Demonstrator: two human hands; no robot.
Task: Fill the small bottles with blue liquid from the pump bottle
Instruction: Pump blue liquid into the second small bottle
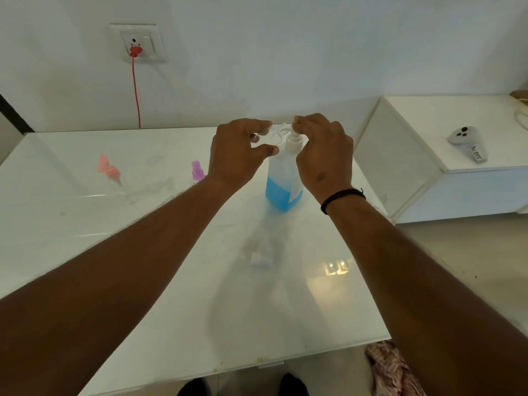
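Two forearms fill the lower part of the view and hide much of the white table (pixel 160 281) under them. One small clear bottle (pixel 271 135) is hard to make out: it is transparent, blurred, and partly covered by the left hand (pixel 238 151), so I cannot tell its level of liquid. The pump bottle (pixel 283 178) stands upright near the middle of the table, between the two hands. Its body is clear, with blue liquid only in the lower part, and its pump head (pixel 293 138) is white. The left hand's fingers are curled around the small clear bottle and hold it just beside the pump spout. The right hand (pixel 324 155) is on the pump head, its fingers bent over the top; the exact grip is hidden. To the left, well apart, stand a bottle with pink cap (pixel 110 172) and a bottle with purple cap (pixel 197 171), the second one partly behind the left forearm.
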